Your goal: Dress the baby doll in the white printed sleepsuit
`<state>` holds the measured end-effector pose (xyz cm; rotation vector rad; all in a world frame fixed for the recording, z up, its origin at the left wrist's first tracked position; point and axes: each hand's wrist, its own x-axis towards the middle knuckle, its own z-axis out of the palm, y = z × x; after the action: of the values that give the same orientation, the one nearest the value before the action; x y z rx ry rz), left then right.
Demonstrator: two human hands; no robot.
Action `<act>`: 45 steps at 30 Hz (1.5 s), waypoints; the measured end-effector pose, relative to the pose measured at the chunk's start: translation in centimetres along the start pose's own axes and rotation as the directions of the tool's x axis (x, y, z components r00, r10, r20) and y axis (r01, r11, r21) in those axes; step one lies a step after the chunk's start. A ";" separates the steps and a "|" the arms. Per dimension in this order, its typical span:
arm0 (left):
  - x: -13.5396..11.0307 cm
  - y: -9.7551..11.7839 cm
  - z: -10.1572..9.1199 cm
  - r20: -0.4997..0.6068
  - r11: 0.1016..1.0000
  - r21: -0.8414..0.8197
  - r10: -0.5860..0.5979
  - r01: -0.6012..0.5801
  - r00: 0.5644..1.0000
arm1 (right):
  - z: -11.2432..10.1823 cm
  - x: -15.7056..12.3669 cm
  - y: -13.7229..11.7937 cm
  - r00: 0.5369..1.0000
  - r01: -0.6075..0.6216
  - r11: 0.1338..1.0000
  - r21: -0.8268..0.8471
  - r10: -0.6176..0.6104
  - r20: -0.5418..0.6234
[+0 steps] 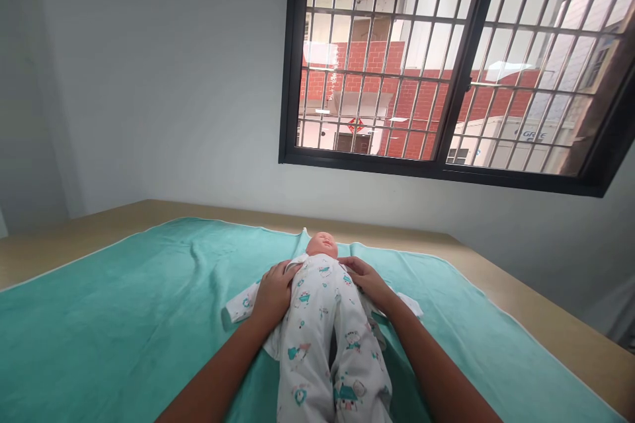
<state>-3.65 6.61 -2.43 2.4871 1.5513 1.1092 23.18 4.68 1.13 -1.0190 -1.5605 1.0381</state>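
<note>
A baby doll (322,246) lies on its back on a teal blanket (124,317), head pointing away from me. It wears a white patterned sleepsuit (322,337). My left hand (272,291) rests on the doll's left side at the chest, fingers curled over the sleepsuit's edge near the shoulder. My right hand (367,281) lies on the other side of the chest, fingers pressed on the fabric near the collar. Whether either hand pinches the cloth is hard to make out.
The blanket covers a beige table (546,317) that meets a white wall. A barred window (446,59) with a black frame is above, showing a red brick building outside.
</note>
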 end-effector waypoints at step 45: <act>-0.9 -0.1 -0.2 0.046 0.990 0.090 0.107 -0.111 0.993 | 1.5 0.8 2.8 0.960 0.123 0.925 -0.359 -0.202 -0.193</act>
<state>-4.12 5.89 -2.82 2.6662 1.5062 1.0138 21.95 6.07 -1.59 -1.1745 -1.6363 0.5195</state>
